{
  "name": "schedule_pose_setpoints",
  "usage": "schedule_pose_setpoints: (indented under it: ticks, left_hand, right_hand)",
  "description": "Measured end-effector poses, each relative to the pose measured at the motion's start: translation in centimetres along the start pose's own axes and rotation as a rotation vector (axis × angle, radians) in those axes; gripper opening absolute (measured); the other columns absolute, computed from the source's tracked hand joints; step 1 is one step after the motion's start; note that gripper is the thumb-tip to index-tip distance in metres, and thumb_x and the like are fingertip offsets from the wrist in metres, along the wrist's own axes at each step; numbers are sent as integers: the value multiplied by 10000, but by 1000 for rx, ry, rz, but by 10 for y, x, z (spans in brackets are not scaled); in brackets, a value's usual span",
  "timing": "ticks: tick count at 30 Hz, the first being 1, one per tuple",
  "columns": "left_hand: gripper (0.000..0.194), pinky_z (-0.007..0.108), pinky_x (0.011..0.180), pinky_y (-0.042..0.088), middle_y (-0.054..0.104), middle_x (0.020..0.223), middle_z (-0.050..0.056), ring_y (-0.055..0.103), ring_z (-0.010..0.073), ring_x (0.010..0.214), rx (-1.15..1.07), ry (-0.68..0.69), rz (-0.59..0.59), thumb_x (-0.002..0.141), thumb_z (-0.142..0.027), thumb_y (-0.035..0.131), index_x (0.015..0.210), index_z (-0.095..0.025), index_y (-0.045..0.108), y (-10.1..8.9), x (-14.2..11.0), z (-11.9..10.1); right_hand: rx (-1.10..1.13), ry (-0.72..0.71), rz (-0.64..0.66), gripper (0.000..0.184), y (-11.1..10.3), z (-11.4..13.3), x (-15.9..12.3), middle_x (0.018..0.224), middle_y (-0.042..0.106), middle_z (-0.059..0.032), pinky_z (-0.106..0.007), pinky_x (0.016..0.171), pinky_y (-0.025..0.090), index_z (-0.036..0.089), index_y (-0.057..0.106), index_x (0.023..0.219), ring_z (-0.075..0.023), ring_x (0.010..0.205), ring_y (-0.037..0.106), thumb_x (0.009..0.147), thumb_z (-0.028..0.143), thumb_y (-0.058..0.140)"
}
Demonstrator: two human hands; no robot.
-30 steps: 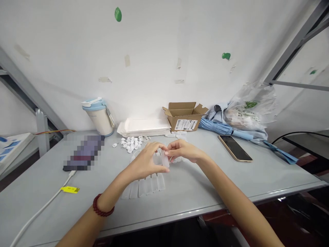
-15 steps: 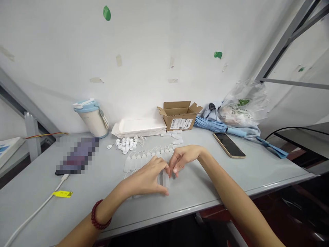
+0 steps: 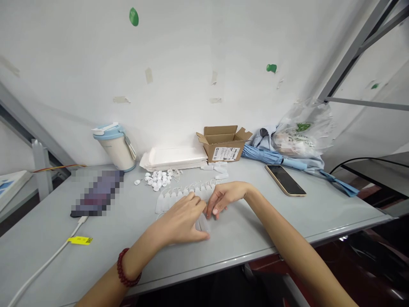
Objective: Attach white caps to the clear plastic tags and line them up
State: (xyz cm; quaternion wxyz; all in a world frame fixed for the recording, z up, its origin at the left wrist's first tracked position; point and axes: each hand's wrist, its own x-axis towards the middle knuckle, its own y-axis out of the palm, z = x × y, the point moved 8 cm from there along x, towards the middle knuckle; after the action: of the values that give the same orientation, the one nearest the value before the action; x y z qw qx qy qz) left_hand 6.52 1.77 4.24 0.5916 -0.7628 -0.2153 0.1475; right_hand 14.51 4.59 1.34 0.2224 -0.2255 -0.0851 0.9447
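My left hand (image 3: 182, 219) rests low on the grey table (image 3: 249, 230), fingers curled round a small translucent plastic piece (image 3: 204, 223) that peeks out at its fingertips. My right hand (image 3: 225, 196) meets it from the right, fingers bent and pinching at the top of the same piece. Just behind the hands lies a row of several similar translucent pieces (image 3: 174, 197) with thin loops. A pile of small white caps (image 3: 158, 179) sits further back.
Along the wall stand a blue-lidded jug (image 3: 115, 145), a stack of white trays (image 3: 174, 157), an open cardboard box (image 3: 223, 143), a blue umbrella (image 3: 281, 160) and a plastic bag (image 3: 303, 130). A phone (image 3: 285, 180) lies right; a blurred dark object (image 3: 97, 192) with white cable left.
Both hands came down from above the table to its surface with the translucent piece; the row of pieces now shows behind them. The view shifted slightly.
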Motion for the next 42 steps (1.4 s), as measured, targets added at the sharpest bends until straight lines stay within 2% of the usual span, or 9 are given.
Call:
schedule_pose_setpoints:
  ticks: [6, 12, 14, 17, 20, 22, 28, 33, 42]
  left_hand:
    - [254, 336, 709, 393, 522, 797, 41, 469, 245, 851, -26, -13, -16, 693, -370, 653, 828, -179, 556, -2, -1, 0]
    - [341, 326, 716, 416, 579, 905, 35, 501, 228, 886, -203, -90, -80, 730, -504, 619, 864, -199, 547, -11, 1, 14]
    - [265, 341, 731, 425, 590, 915, 38, 510, 225, 893, -220, -177, -196, 806, -456, 536, 859, -197, 541, -20, 1, 31]
    - [159, 377, 750, 436, 600, 884, 54, 515, 240, 899, -138, -293, -390, 850, -298, 431, 826, -193, 548, -31, -2, 66]
    - [211, 413, 802, 441, 623, 917, 85, 515, 263, 935, -35, -383, -499, 804, -167, 387, 848, -178, 594, -33, -5, 101]
    - [277, 427, 848, 436, 642, 947, 103, 517, 271, 959, 5, -414, -508, 783, -123, 363, 868, -154, 626, -30, -5, 122]
    - [375, 437, 915, 415, 641, 1109, 93, 495, 258, 1051, 68, -344, -506, 719, -56, 367, 933, -144, 663, -21, 4, 146]
    - [392, 436, 920, 416, 668, 1078, 50, 511, 244, 1052, 43, -324, -473, 706, -52, 364, 884, -190, 684, -17, 12, 151]
    - [423, 450, 928, 421, 664, 1063, 67, 509, 250, 1057, 29, -335, -544, 710, -67, 376, 992, -179, 670, -20, 12, 148]
  right_hand:
    - [18, -14, 17, 310, 3, -1, 1, 993, 692, -81, -182, 570, 419, 137, 713, 960, -133, 782, 647, 763, 364, 639]
    - [57, -51, -44, 287, -2, 3, 0, 824, 700, -71, -194, 499, 381, 113, 705, 820, -123, 644, 632, 765, 383, 629]
    - [82, -106, -244, 298, -18, 6, -1, 732, 680, -52, -202, 466, 354, 116, 671, 728, -100, 543, 584, 774, 404, 608]
    - [52, -188, -715, 306, -55, 5, -12, 701, 653, -37, -215, 474, 354, 139, 614, 691, -94, 521, 533, 805, 416, 549]
    - [-222, -152, -1162, 246, -81, -1, -32, 782, 655, -61, -270, 628, 429, 155, 613, 752, -158, 701, 580, 830, 361, 504]
    - [-482, -96, -1291, 235, -87, -3, -36, 887, 653, -95, -335, 768, 430, 154, 630, 839, -214, 866, 574, 846, 338, 483]
    - [-669, -25, -1086, 476, -88, -12, -16, 1209, 587, -81, -473, 998, 272, 206, 644, 1049, -261, 1179, 425, 959, 395, 217]
    - [-637, 109, -1000, 580, -93, -21, -7, 1366, 462, -62, -590, 1056, 6, 228, 659, 1084, -314, 1353, 188, 953, 470, 149]
    - [-606, 63, -1027, 598, -96, -28, -6, 1120, 614, -85, -576, 1060, 11, 218, 692, 937, -286, 1251, 361, 957, 440, 138]
